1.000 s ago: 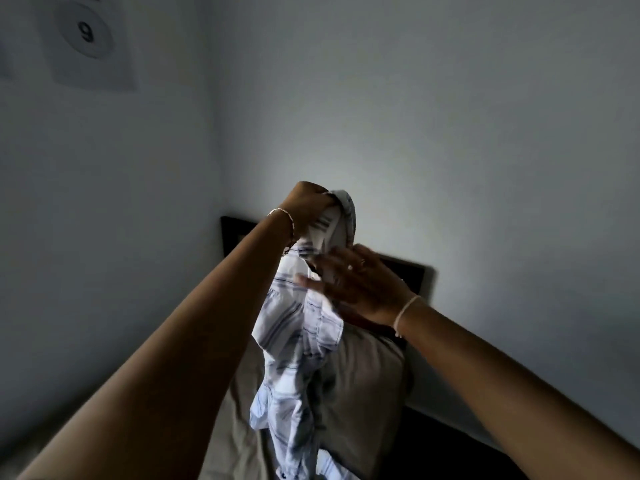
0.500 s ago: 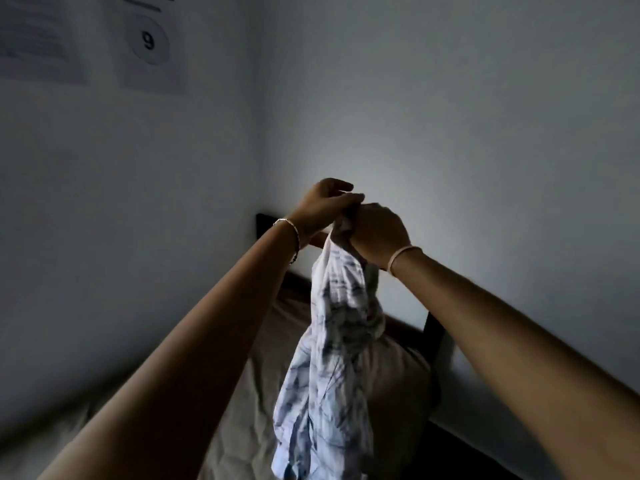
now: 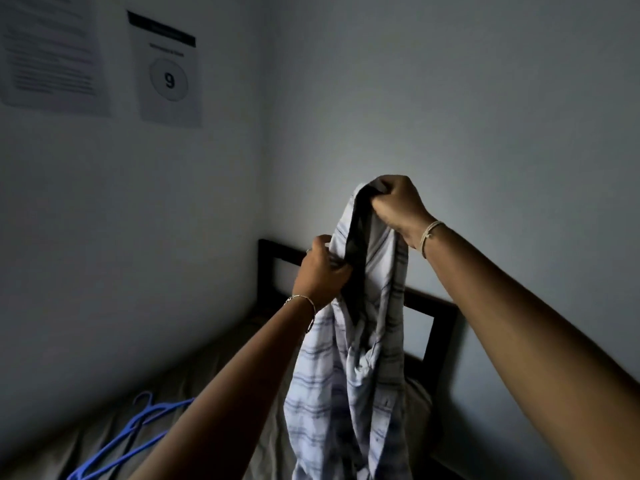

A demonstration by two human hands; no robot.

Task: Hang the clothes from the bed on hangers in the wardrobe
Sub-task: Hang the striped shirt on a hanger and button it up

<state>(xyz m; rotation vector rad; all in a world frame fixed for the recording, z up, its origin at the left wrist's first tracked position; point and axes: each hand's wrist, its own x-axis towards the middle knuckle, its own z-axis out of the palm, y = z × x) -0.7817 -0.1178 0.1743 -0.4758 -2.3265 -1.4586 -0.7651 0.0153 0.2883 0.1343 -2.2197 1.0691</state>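
Note:
A white shirt with blue stripes (image 3: 349, 386) hangs in the air above the bed (image 3: 221, 372). My right hand (image 3: 398, 207) grips its top, near the collar, held highest. Lower and to the left, my left hand (image 3: 320, 273) grips the shirt's edge along a dark fold. The cloth drops straight down past the bottom of the view. Blue plastic hangers (image 3: 131, 441) lie on the bed at the lower left, partly behind my left forearm. No wardrobe is in view.
A dark wooden headboard (image 3: 434, 327) stands against the far wall, with a pillow (image 3: 417, 400) below it behind the shirt. Two paper sheets (image 3: 166, 69) are stuck on the left wall, one marked with a 9. The room is dim.
My hands, together at the shirt's top half a second ago, have parted: the right stays high, the left has slid down the edge. The view has swung right and the hangers have come into sight.

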